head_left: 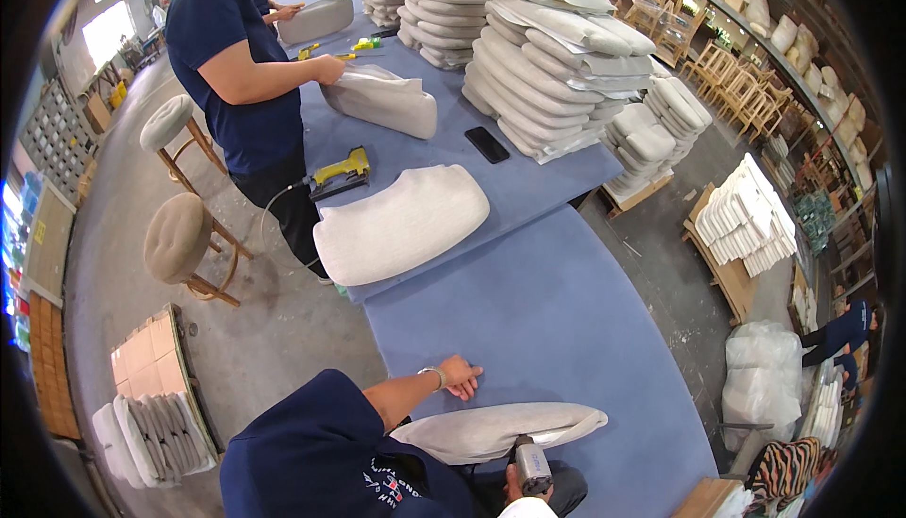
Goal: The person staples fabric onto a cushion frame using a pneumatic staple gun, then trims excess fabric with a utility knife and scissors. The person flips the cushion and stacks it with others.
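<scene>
A light grey upholstered cushion (500,431) rests near me on the blue-covered table, tilted on its edge with its fabric gathered along one side. My right hand (515,486) grips a silver staple gun (533,467), whose nose is against or very near the cushion's near side. Beyond the cushion, my left hand (460,376), with a band on its wrist, is over the table; its fingers are partly spread and hold nothing I can see. Farther off lies another grey cushion (406,225), flat, beside a yellow staple gun (342,174) with a hose.
Across the table (547,301), a co-worker (231,75) handles a grey cushion (382,103). A black phone (487,145) lies near tall cushion stacks (543,75). Two padded stools (179,235) stand at left; a pallet of white pieces (746,221) is at right.
</scene>
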A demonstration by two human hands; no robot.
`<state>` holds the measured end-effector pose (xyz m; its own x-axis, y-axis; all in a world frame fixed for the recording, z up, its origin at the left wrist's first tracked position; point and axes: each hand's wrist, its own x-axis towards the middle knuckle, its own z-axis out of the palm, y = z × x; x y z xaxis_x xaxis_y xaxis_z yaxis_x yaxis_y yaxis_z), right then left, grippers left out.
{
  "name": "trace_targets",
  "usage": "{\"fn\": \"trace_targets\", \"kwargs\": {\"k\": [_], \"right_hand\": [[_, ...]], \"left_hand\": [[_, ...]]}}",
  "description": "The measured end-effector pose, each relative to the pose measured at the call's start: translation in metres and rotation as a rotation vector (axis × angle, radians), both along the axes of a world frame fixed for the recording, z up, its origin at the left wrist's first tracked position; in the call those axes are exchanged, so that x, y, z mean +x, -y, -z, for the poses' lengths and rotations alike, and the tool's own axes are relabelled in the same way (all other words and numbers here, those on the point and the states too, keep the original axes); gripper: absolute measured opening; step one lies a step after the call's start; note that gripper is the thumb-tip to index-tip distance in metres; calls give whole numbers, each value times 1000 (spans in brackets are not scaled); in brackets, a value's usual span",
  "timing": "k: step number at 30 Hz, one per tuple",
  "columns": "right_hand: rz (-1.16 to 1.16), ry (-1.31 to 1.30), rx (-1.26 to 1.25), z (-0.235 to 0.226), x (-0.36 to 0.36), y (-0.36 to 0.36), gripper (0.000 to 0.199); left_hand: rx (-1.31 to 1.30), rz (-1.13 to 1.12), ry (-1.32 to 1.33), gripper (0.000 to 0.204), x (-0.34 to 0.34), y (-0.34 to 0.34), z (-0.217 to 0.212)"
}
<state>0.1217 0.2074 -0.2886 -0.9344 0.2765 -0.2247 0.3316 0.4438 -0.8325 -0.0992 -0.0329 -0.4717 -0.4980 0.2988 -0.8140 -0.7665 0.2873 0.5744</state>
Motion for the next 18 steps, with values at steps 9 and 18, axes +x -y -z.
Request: {"fn": "trace_targets", "kwargs": {"k": [9,18], "right_hand": [[27,90,-4,10,4,-9,42],[48,159,-10,15,5,-11,47]], "left_hand": [[-19,2,-6,51,-1,0,-13],[-26,6,-21,51,-1,0,-12]]}}
